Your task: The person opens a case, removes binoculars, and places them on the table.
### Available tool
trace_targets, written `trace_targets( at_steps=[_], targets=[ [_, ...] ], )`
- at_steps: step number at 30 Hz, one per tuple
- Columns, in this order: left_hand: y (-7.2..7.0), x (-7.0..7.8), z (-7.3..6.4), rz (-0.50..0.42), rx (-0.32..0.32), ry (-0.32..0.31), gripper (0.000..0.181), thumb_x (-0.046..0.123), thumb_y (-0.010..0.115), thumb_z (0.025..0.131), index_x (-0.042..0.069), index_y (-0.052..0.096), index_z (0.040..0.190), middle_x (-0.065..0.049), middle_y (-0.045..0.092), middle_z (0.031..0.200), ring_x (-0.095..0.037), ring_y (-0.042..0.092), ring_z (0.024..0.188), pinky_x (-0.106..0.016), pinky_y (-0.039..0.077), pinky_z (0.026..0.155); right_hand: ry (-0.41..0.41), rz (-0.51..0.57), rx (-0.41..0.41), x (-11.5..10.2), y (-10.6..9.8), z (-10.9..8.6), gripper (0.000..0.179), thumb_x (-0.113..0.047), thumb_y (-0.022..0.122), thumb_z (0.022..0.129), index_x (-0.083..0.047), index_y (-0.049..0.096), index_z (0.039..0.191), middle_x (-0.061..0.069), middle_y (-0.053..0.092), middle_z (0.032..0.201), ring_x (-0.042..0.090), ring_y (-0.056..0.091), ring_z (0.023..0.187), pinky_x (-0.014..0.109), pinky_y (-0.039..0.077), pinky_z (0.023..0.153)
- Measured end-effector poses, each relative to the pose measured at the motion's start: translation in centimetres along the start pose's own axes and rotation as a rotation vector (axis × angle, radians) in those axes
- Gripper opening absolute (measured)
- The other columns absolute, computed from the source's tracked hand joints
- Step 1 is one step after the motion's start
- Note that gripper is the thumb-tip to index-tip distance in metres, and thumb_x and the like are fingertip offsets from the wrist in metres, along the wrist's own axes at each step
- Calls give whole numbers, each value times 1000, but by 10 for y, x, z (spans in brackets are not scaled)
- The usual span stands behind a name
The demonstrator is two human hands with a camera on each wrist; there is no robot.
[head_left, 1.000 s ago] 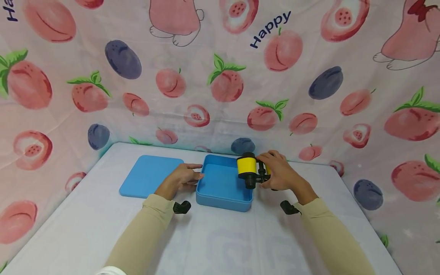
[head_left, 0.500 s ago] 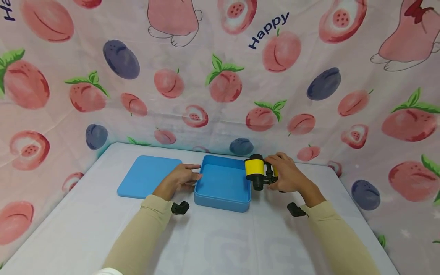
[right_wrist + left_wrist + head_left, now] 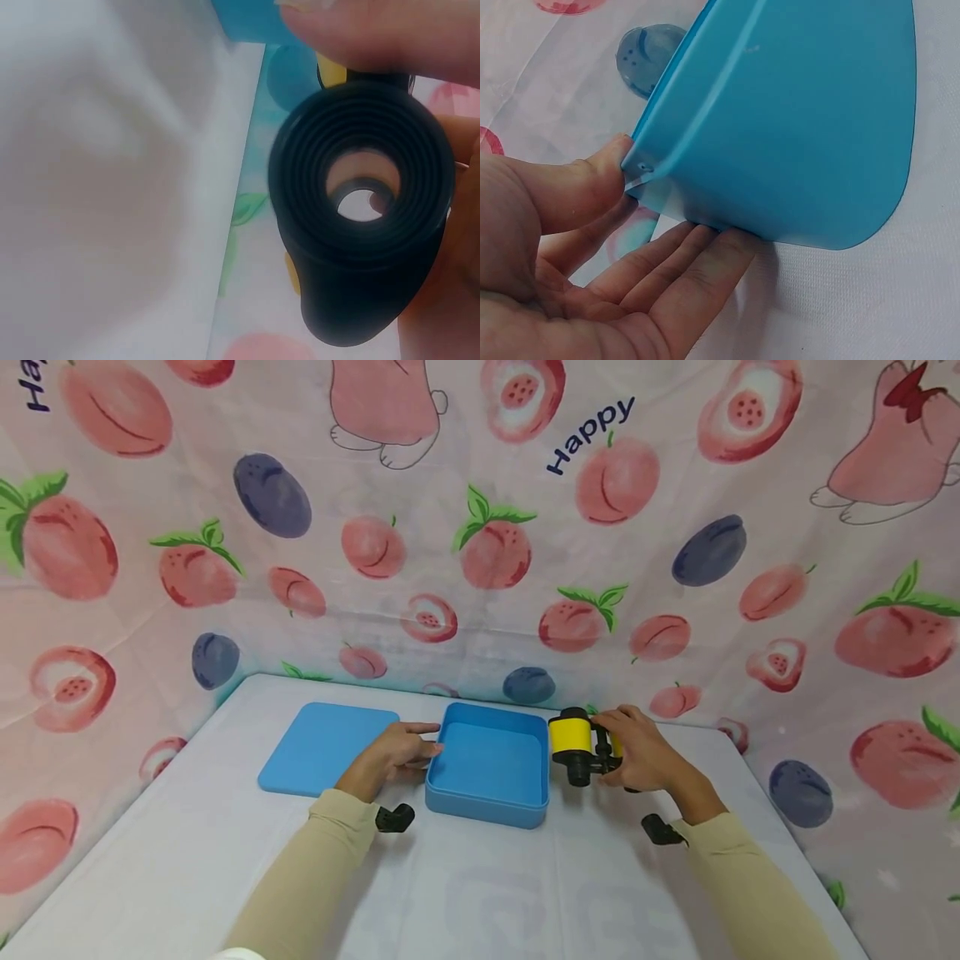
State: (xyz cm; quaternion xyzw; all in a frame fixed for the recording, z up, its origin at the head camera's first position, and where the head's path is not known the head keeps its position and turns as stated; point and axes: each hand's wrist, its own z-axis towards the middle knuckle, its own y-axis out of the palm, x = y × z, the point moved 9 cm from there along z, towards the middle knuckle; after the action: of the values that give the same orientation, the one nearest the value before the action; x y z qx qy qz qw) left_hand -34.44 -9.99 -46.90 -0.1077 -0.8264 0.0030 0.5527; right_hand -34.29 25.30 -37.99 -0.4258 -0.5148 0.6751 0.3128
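Note:
A pair of yellow and black binoculars (image 3: pixel 573 742) is in my right hand (image 3: pixel 643 752), just right of the blue box. The fingers and thumb grip its right barrel. The right wrist view shows a black eyepiece (image 3: pixel 360 184) close up. At the left side of the open blue box (image 3: pixel 487 810), my left hand (image 3: pixel 393 752) rests with fairly straight fingers. In the left wrist view the thumb (image 3: pixel 585 184) touches the rim and the fingertips lie against the box's outer wall (image 3: pixel 795 142). The box's inside shows a bare floor.
A flat blue lid (image 3: pixel 322 752) lies on the white table (image 3: pixel 480 893) left of the box, partly behind the left hand. A fruit-printed cloth (image 3: pixel 420 543) hangs behind the table and along both sides.
My right hand has moved the binoculars to the right, from over the box's right rim to beside the box. The left hand has stayed at the box's left side.

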Motion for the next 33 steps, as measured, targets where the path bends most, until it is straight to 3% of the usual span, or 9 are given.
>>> trace_targets(
  at_steps=[7, 27, 33],
  targets=[
    [2, -1, -2, -43, -35, -8, 58, 8, 66, 102, 13, 48, 157, -25, 55, 153, -41, 55, 141, -55, 53, 110, -10, 11, 12, 3, 0, -4, 94, -21, 93, 66, -4, 53, 149, 16, 58, 148, 39, 38, 138, 73, 39, 112],
    [3, -2, -2, -58, -22, -25, 56, 8, 66, 101, 13, 51, 155, -25, 56, 152, -42, 56, 140, -57, 53, 109, -3, 52, 3, 14, 9, -10, 89, -17, 93, 65, -4, 55, 145, 18, 58, 146, 41, 39, 138, 76, 36, 113],
    [3, -1, -2, -52, -17, -19, 57, 9, 67, 102, 13, 50, 156, -25, 56, 152, -41, 57, 139, -56, 53, 109, -32, 65, 14, 14, 12, -12, 87, -12, 92, 66, -1, 55, 144, 19, 58, 147, 44, 38, 140, 77, 31, 114]
  ],
)
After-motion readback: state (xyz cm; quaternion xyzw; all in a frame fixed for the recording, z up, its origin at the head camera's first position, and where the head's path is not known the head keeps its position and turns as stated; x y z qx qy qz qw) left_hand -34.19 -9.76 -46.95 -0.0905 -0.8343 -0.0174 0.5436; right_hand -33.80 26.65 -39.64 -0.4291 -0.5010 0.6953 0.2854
